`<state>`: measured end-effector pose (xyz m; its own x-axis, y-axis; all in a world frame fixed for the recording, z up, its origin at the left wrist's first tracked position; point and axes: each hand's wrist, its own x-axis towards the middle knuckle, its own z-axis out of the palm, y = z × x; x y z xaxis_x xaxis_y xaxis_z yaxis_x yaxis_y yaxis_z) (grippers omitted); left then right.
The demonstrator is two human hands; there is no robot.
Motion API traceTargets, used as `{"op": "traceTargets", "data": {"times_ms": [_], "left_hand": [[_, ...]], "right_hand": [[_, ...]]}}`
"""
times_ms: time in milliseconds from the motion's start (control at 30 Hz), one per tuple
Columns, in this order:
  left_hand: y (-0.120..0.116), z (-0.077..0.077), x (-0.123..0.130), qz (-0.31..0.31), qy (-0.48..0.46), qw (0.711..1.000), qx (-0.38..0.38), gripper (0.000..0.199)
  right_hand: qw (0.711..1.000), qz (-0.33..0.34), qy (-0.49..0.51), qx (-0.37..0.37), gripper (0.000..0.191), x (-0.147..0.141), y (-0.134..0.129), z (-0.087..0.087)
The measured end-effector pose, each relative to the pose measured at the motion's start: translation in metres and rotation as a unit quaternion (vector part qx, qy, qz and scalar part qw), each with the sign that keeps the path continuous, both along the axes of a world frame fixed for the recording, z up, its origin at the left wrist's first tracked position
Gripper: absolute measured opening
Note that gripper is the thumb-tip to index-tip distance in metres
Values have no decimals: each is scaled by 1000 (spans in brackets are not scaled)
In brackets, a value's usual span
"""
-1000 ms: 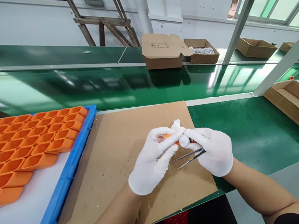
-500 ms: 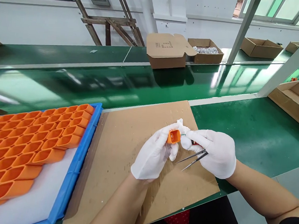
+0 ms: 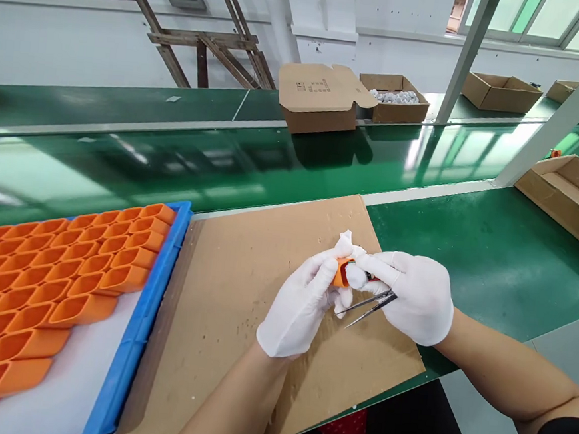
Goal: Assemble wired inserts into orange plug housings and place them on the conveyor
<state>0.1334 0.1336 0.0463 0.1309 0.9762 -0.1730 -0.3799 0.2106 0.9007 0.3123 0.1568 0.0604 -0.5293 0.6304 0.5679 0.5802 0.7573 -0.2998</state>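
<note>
In a white glove, my left hand (image 3: 298, 305) pinches a small orange cup (image 3: 342, 273) over the cardboard sheet (image 3: 233, 293). My right hand (image 3: 411, 295), gloved too, is closed around black tweezers (image 3: 373, 306), whose tips point left and down below the cup. Its fingertips meet the right side of the cup and also hold a small part with red and black on it, mostly hidden by the glove. At the left, a blue tray (image 3: 136, 329) holds rows of orange cups (image 3: 82, 309) on a white sheet.
Behind the green bench (image 3: 447, 249) stand an open-lidded carton (image 3: 323, 106) and a box of whitish pieces (image 3: 393, 99). An open cardboard box (image 3: 571, 199) lies at the right, beside a slanting grey post (image 3: 552, 124).
My left hand has turned the orange cup, so less of its opening shows. My right fingers now overlap the cup's edge. The view has shifted slightly.
</note>
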Motion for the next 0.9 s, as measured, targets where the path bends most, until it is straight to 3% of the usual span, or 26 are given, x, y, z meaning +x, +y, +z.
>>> {"op": "traceTargets", "data": {"times_ms": [200,367,700,800,900], "left_hand": [[-2,3,0,12,12,1000,-10,60],[-3,2,4,37,16,999,-14,61],[-10,-3,14,85,53,995,-15,59],[-9,-3,16,76,26,995,-59,61],[-5,-1,15,27,-28,997,-71,55]], "right_hand": [[999,1,28,25,23,-1,-1,-3],[998,-36,9,46,30,-3,-4,-2],[981,-104,-131,101,35,-5,-16,-3],[977,-115,-161,78,48,-8,-23,-5],[993,-74,-97,-1,70,-8,-25,-6]]}}
